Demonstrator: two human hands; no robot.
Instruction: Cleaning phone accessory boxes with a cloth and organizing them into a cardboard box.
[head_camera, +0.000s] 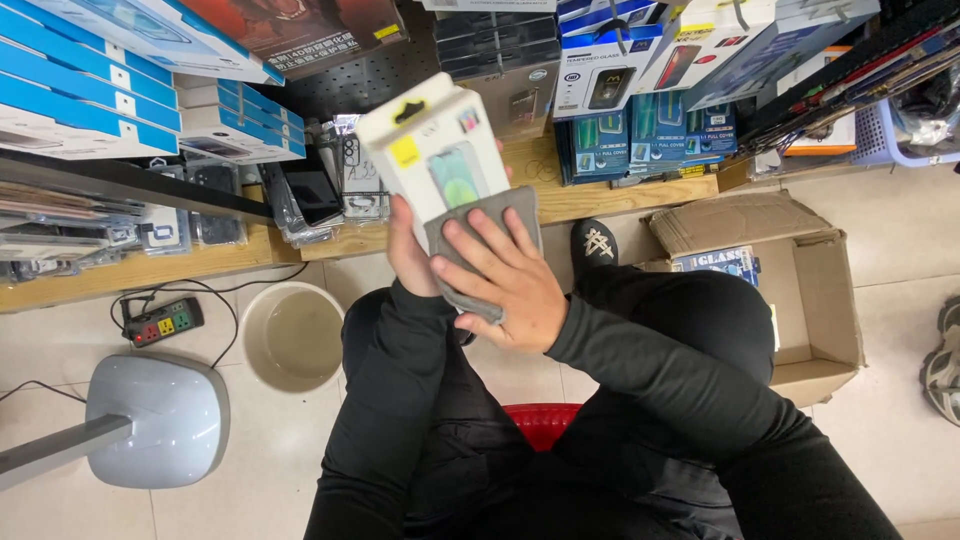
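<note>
My left hand (408, 252) grips the lower end of a flat white retail box (432, 150) with a yellow hang tab and a phone picture on its front, holding it up in front of me. My right hand (508, 282) presses a grey cloth (480, 232) flat against the lower part of that box, fingers spread over the cloth. Both arms wear black sleeves, and I sit on a red stool (542, 420) with my knees apart.
A low wooden shelf (600, 198) carries stacks of blue and white packaged phone accessories. An open cardboard box (800, 290) stands at right, a beige bucket (292, 336) and a power strip (162, 322) at left, beside a grey fan base (160, 420). Another person's shoe (942, 370) shows at the right edge.
</note>
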